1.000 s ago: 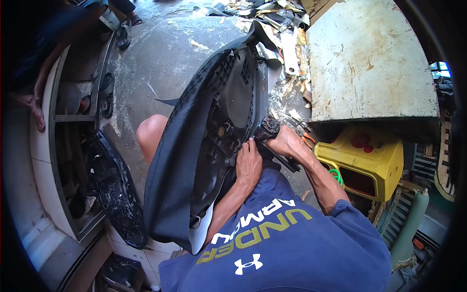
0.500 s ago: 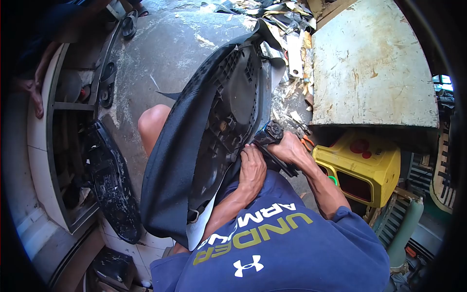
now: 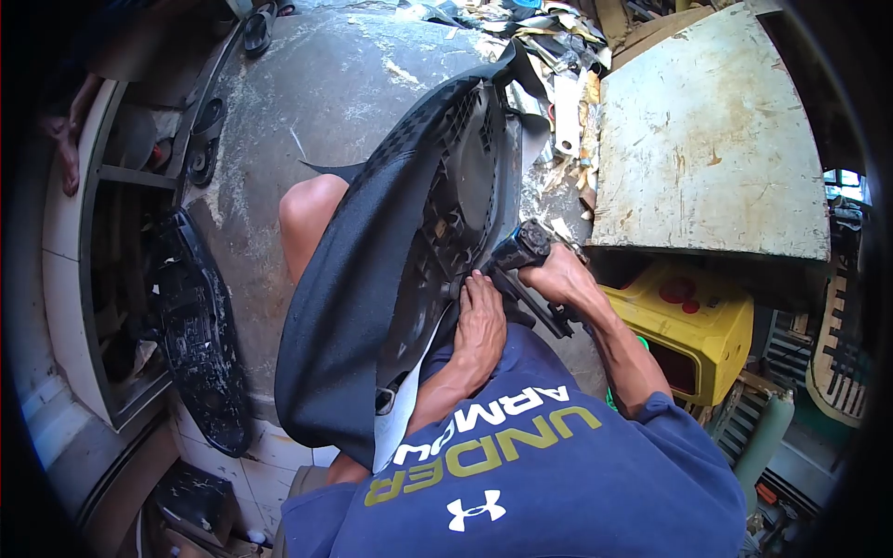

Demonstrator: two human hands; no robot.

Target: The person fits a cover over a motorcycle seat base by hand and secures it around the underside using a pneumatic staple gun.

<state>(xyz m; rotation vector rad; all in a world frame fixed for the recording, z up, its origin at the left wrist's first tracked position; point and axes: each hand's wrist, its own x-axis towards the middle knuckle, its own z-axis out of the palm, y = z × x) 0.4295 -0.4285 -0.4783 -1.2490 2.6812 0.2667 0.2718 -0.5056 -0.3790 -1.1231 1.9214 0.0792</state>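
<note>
A motorcycle seat stands tilted against my lap, its hollow plastic base [image 3: 476, 191] facing right. Black cover material [image 3: 339, 307] wraps its outer side, with loose flaps at the far end. My left hand [image 3: 480, 321] presses with its fingers together on the cover at the seat's near right edge, holding it against the base. A black staple gun [image 3: 523, 247] is gripped in my right hand [image 3: 562, 277], just right of my left fingertips. Its nose is close to the seat edge; whether it touches cannot be seen.
A second bare black seat base [image 3: 200, 339] lies at left by an open cabinet [image 3: 139, 177]. Sandals [image 3: 206, 139] rest on the floor. Right of me are a worn board-topped box [image 3: 712, 139] and a yellow container [image 3: 693, 321]. Scraps [image 3: 558, 46] pile up ahead. Another person's foot [image 3: 67, 158] shows at far left.
My right hand has shifted the staple gun slightly to the right, away from my left fingers. My left hand stays on the seat edge. The view has moved a little.
</note>
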